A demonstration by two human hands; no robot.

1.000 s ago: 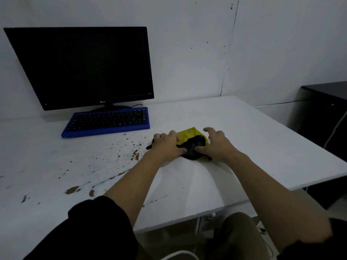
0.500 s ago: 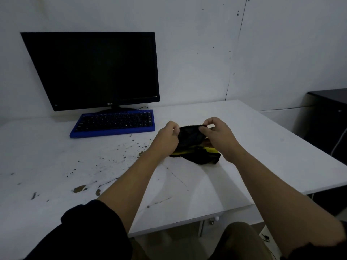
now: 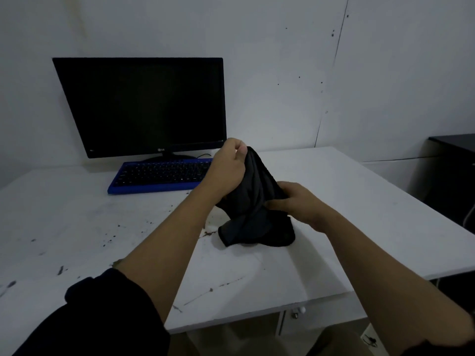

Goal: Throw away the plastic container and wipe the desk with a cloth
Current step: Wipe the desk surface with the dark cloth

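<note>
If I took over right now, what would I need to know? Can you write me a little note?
Left hand: grips the top of the dark cloth, held up.
Right hand: grips the cloth lower down. The cloth's bottom end seems to rest on the desk.
Plastic container: not in view, so I cannot tell if it is binned.
Left to do: wipe the dark spots off the desk.
</note>
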